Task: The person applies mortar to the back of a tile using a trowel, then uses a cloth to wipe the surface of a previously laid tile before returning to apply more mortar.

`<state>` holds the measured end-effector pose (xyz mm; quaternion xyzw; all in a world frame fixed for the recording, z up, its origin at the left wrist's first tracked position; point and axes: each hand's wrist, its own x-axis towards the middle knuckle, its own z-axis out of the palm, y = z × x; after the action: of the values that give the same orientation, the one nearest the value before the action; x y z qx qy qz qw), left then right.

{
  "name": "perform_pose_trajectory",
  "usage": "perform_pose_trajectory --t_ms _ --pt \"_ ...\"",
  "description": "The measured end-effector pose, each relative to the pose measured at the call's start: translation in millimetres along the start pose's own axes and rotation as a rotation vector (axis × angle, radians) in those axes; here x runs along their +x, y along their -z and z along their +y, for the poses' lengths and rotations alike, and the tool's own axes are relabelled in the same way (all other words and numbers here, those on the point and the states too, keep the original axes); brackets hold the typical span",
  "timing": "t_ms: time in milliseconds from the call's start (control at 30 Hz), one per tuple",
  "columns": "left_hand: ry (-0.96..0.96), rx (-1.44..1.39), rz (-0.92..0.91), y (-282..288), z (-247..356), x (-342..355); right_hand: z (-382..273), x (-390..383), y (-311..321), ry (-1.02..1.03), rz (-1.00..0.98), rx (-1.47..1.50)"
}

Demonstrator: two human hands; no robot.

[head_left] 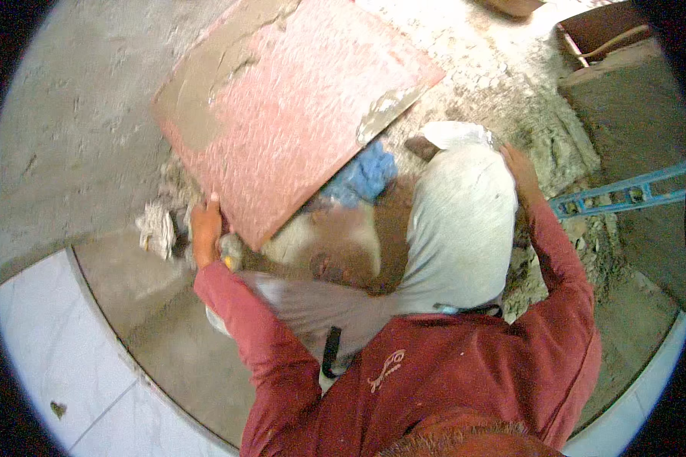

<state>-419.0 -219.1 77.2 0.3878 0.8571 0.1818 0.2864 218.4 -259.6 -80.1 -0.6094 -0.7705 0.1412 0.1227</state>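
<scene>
Two hands (206, 232) (519, 172), grips unclear, reddish slab (305, 99) cropped above

The grey-brown floor (183, 358) (dusty) carries pale crumbly debris (476, 65) and crumpled blue material (370, 174).

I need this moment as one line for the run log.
left hand: at tile edge | right hand: at right knee | tile: pink, grey smears on face | level: blue, right side

the tile (305, 114), blue plastic (370, 171) and raised knee (465, 206) bar the straight way from left hand (206, 227) to right hand (520, 169), with a narrow gap between the latter and the blue level (625, 190).
</scene>
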Motion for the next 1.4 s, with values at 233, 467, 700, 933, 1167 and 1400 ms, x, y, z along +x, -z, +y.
perform_pose_trajectory --t_ms 233,467,700,933,1167,1400 --pt "0.12 -0.105 -0.148 5 32 -24 56 16 38 -0.27 0.297 0.061" --pt "0.051 -0.071 -0.045 17 -9 -4 32 183 107 -0.243 0.367 0.339" --pt "-0.156 0.356 0.398 130 43 33 53 385 114 -0.074 0.075 -0.113" --pt "-0.846 0.596 1.129 139 20 113 98 469 94 0.101 0.049 -0.284" --pt "-0.01 0.676 0.056 104 -172 135 17 416 23 -0.08 0.255 0.023" --pt "0.115 0.244 -0.246 23 -186 99 33 428 -11 -0.282 0.285 0.757"
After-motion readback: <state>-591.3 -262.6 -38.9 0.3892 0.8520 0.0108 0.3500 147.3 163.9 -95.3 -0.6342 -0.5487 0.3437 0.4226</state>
